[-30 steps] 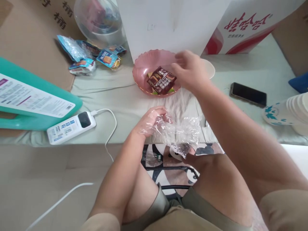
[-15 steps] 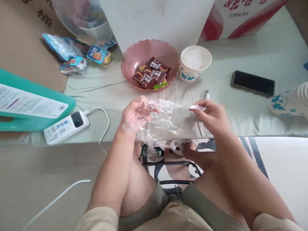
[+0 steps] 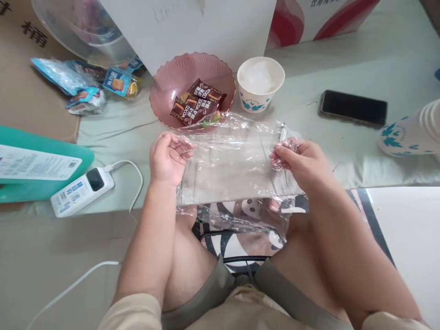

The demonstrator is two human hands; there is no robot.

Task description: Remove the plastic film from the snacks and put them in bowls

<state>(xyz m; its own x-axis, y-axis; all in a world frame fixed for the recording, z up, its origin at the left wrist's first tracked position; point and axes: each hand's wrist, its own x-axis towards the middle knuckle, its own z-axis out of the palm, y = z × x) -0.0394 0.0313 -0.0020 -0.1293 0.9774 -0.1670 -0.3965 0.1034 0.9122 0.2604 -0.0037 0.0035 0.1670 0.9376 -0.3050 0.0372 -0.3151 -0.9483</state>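
Note:
A thin, crinkled sheet of clear plastic film [image 3: 230,160] stretches between my two hands, over the front edge of the cloth-covered table. My left hand [image 3: 169,158] has its fingers curled on the film's left side. On the right side, my right hand [image 3: 295,158] pinches a bunched part of it. The film's far edge overlaps the near rim of a pink scalloped bowl [image 3: 161,98], which holds several brown cocoa snack packets [image 3: 197,103]. Right of the bowl stands a paper cup [image 3: 259,87] with blue leaves and something whitish inside.
A black phone [image 3: 354,107] and stacked paper cups [image 3: 402,135] lie to the right. Blue snack packets [image 3: 117,82], a green jug [image 3: 51,169] and a white power bank [image 3: 82,190] with a cable are on the left. Boxes [image 3: 206,32] stand at the back.
The crumpled film has been spread wider and flatter, and its far edge has moved up to the bowl. My left hand has shifted left. The view has moved slightly to the right.

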